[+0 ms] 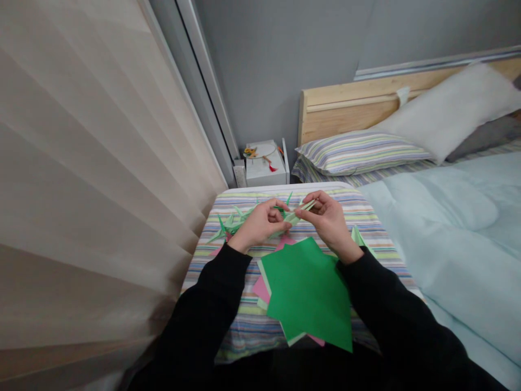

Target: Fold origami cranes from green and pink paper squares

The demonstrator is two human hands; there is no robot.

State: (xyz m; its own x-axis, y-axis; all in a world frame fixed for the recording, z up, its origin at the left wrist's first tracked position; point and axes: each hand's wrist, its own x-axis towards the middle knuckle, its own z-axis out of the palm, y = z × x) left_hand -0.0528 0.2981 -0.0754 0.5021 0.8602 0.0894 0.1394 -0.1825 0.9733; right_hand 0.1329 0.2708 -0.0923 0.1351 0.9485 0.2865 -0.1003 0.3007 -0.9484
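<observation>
My left hand [260, 224] and my right hand [325, 217] meet over a striped cloth surface [366, 217], both pinching a narrow folded piece of pale green paper [299, 213] that runs between them. Fingers of both hands are closed on it. Below my wrists lies a fanned stack of paper sheets [309, 293], dark green on top with pink and pale green edges showing underneath. Several folded green paper figures [233, 224] lie on the cloth just left of my left hand. Another pale green folded piece [359, 238] peeks out beside my right wrist.
A beige pleated curtain [89, 179] fills the left side. A white bedside box [265, 162] with small items on top stands beyond the cloth. To the right lie a bed with pale blue cover [456, 228], a striped pillow [358, 152], a white pillow [451, 108] and a wooden headboard [342, 108].
</observation>
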